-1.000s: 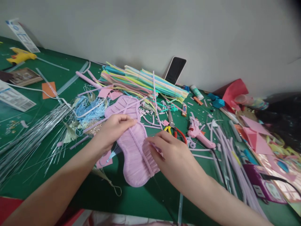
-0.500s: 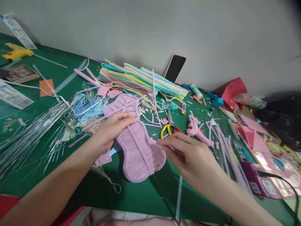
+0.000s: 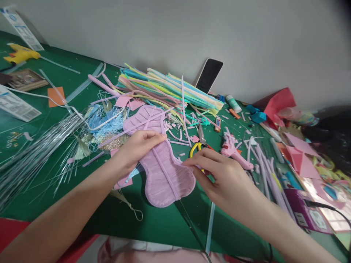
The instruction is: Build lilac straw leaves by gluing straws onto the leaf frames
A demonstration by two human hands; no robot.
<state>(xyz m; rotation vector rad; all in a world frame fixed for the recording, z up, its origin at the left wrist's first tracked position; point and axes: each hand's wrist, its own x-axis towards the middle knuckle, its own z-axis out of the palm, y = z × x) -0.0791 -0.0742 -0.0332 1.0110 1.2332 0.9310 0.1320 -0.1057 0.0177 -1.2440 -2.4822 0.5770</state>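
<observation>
A lilac pipe-cleaner craft piece, with a wavy, lobed outline and a strip down its middle, is held over the table. My left hand grips its narrow waist, thumb on top and the other fingers hidden beneath. With fingertips pinched together, my right hand is at the piece's right edge. A thin dark wire or thread runs down from the lower end. Partly behind my right hand lie yellow-handled scissors or pliers.
Bundled pastel pipe cleaners lie behind, near a leaning phone. A pink glue gun and lilac stems are at right. Blue tassels and silver strands spread leftward; a yellow glue gun lies far left.
The view has shifted slightly, so everything sits a little further right. Both hands keep their hold on the lilac piece, with barely any movement.
</observation>
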